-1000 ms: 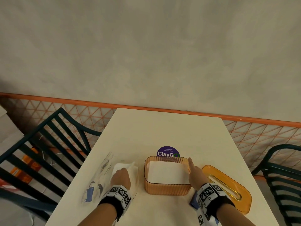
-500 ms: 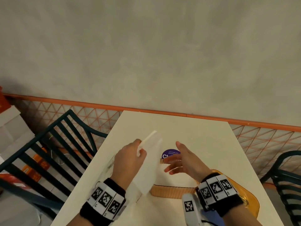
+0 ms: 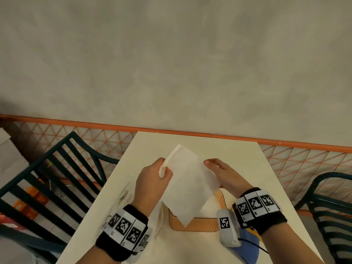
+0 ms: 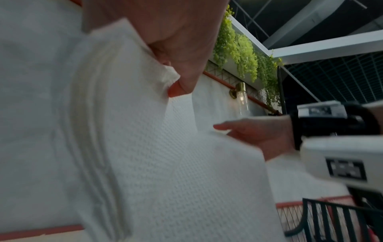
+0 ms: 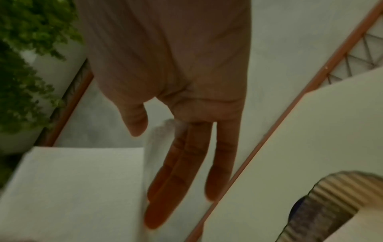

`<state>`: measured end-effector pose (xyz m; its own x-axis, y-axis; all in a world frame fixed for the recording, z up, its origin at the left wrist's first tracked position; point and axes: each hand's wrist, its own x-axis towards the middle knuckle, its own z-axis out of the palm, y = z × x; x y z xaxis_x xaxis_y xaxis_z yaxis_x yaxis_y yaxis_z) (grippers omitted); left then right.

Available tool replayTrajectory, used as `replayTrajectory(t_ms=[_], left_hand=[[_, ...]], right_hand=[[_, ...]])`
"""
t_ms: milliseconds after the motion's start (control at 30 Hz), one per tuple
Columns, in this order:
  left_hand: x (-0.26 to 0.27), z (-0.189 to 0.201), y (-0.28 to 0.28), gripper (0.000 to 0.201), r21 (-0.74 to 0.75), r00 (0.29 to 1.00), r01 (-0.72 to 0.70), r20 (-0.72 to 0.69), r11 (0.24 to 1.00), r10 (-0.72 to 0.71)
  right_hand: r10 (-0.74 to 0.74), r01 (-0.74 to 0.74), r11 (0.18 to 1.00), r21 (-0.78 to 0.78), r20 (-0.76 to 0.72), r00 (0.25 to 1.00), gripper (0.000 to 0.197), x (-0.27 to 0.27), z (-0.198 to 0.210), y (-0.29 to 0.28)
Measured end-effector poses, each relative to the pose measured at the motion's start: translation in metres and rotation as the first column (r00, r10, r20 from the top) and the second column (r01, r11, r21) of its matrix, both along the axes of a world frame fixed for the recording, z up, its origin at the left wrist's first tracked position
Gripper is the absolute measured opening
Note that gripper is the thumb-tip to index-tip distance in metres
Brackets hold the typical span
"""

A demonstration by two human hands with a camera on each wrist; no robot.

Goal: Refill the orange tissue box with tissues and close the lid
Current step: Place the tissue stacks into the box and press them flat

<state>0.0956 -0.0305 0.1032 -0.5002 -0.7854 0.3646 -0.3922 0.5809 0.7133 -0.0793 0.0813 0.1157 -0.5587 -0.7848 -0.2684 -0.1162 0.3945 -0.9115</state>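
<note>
My left hand (image 3: pixel 164 169) pinches a thick white stack of tissues (image 3: pixel 188 181) by its left edge and holds it tilted in the air above the orange ribbed tissue box (image 3: pixel 198 224). The box stands lidless on the table (image 3: pixel 238 155) with white tissues inside; the stack hides most of it. My right hand (image 3: pixel 211 165) is flat, with straight fingers (image 5: pixel 186 172) lying against the right side of the tissue stack (image 5: pixel 72 188). In the left wrist view the thumb (image 4: pixel 182 54) presses on the tissue stack (image 4: pixel 145 155). My right wrist hides the lid.
A clear plastic wrapper (image 3: pixel 124 195) lies on the table left of the box. A blue object (image 3: pixel 247 251) sits under my right wrist. Dark green chairs stand at the left (image 3: pixel 57 178) and right (image 3: pixel 331 206). An orange lattice rail (image 3: pixel 285 157) runs behind the table.
My left hand lifted the tissue stack from the table beside the box to above it. My right hand rose from the box rim to the stack's right side.
</note>
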Motion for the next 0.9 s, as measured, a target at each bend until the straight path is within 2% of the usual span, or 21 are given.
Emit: replayTrajectory(t_ms=[67, 100, 200, 267, 367, 433, 467, 500, 533, 567, 600, 633, 667, 700, 733, 800, 833, 900], left_hand=[[-0.005, -0.005, 0.008, 0.009, -0.062, 0.999, -0.002, 0.033, 0.998, 0.004], [-0.007, -0.008, 0.013, 0.016, -0.100, 0.998, 0.002, 0.057, 0.995, 0.004], [-0.014, -0.022, 0.029, 0.023, -0.276, 0.990, 0.111, 0.115, 0.955, -0.081], [-0.019, -0.031, 0.038, 0.023, -0.315, 0.974, 0.200, 0.163, 0.928, -0.154], [-0.023, -0.047, 0.043, 0.030, -0.335, 0.953, 0.298, 0.166, 0.894, -0.255], [-0.020, -0.051, 0.040, 0.041, -0.225, 0.941, 0.330, 0.001, 0.917, -0.338], [-0.018, -0.050, 0.039, 0.041, -0.091, 0.937, 0.317, -0.125, 0.944, -0.327], [-0.017, -0.050, 0.036, 0.036, 0.082, 0.936, 0.271, -0.255, 0.959, -0.243], [-0.017, -0.047, 0.032, 0.033, 0.311, 0.932, 0.215, -0.349, 0.926, -0.099], [-0.017, -0.047, 0.025, 0.033, 0.581, 0.917, 0.187, -0.392, 0.792, 0.071], [-0.018, -0.047, 0.017, 0.038, 0.803, 0.893, 0.218, -0.393, 0.555, 0.218], [-0.017, -0.048, 0.011, 0.046, 0.907, 0.872, 0.297, -0.384, 0.298, 0.302], [-0.015, -0.050, 0.007, 0.054, 0.915, 0.854, 0.391, -0.400, 0.096, 0.334], [-0.013, -0.052, 0.006, 0.059, 0.884, 0.837, 0.467, -0.438, -0.009, 0.328], [-0.011, -0.052, 0.007, 0.059, 0.849, 0.815, 0.526, -0.489, -0.043, 0.312], [-0.009, -0.051, 0.011, 0.053, 0.784, 0.761, 0.619, -0.583, -0.047, 0.285], [-0.010, -0.050, 0.012, 0.053, 0.782, 0.759, 0.622, -0.589, -0.043, 0.279], [-0.011, -0.044, 0.012, 0.058, 0.824, 0.805, 0.564, -0.534, -0.054, 0.257]], right_hand=[[-0.003, 0.011, 0.999, -0.049, 0.148, 0.989, 0.035, 0.006, 0.006, 0.002], [0.004, 0.011, 0.998, -0.067, 0.222, 0.975, 0.035, 0.009, 0.009, 0.003], [0.029, -0.008, 0.997, -0.072, 0.294, 0.955, 0.048, 0.014, 0.018, 0.003], [-0.015, 0.027, 0.999, -0.044, 0.248, 0.969, 0.055, 0.015, 0.022, 0.002], [-0.012, 0.015, 0.997, 0.078, -0.038, 0.999, 0.067, 0.009, 0.022, 0.003], [0.005, 0.013, 0.994, 0.108, -0.162, 0.987, 0.069, 0.002, 0.022, 0.006], [0.003, 0.015, 0.995, 0.101, -0.175, 0.985, 0.069, 0.000, 0.023, 0.009], [0.001, 0.013, 0.996, 0.083, -0.167, 0.986, 0.068, -0.003, 0.024, 0.012], [-0.004, 0.011, 0.999, 0.048, -0.138, 0.990, 0.067, -0.005, 0.026, 0.015], [-0.008, 0.008, 1.000, -0.003, -0.079, 0.997, 0.064, -0.006, 0.027, 0.018], [-0.004, 0.004, 0.998, -0.062, 0.001, 1.000, 0.060, -0.006, 0.030, 0.021], [0.006, 0.006, 0.992, -0.123, 0.096, 0.995, 0.055, -0.006, 0.031, 0.023], [0.016, 0.017, 0.984, -0.175, 0.182, 0.983, 0.050, -0.005, 0.033, 0.026], [0.025, 0.031, 0.977, -0.213, 0.253, 0.967, 0.045, -0.006, 0.032, 0.028], [0.030, 0.047, 0.970, -0.238, 0.308, 0.951, 0.043, -0.006, 0.030, 0.029], [0.005, 0.098, 0.966, -0.241, 0.395, 0.919, 0.039, -0.006, 0.019, 0.032], [-0.025, 0.129, 0.967, -0.218, 0.425, 0.905, 0.039, -0.007, 0.009, 0.033], [-0.108, 0.197, 0.969, -0.151, 0.455, 0.884, 0.043, -0.008, -0.010, 0.035]])
